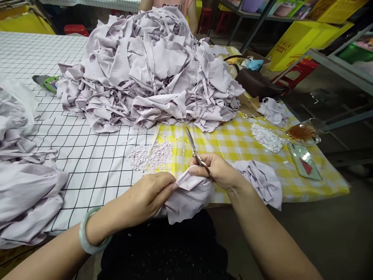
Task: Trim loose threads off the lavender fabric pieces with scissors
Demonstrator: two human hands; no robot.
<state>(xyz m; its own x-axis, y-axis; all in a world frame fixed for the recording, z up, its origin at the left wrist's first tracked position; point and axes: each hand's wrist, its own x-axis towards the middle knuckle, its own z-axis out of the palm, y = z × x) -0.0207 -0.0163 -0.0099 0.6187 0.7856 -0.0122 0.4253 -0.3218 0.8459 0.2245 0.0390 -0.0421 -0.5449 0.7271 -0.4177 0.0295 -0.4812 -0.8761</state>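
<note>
Pale lilac cloth (189,204), held at the near edge of the table (96,163). Pinched in tight fingertips of the left hand (150,194), and between thumb and finger of the right hand (217,171), probably for keeping the fold taut. Under the same curled right fingers, scissors (192,144), with blades pointing away. Soft-looking, creased, loosely hanging below.

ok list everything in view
scissors: 1, silver, centre
held fabric: 1, lilac, centre
fabric heaps: 2, lilac, centre, left
fabric pieces: 2, lilac, right
snippet piles: 2, whitish, centre, right
smartphone: 1, greenish, right
glass cup: 1, clear, right
handbag: 1, brown, right
tablecloths: 2, white, yellow, middle
stools: several, red, background
crates: several, yellow, background
racks: 2, grey, right
person: 1, pink top, back
bangle: 1, green, left wrist
lap: 1, black, bottom
hands: 2, bare, centre
</note>
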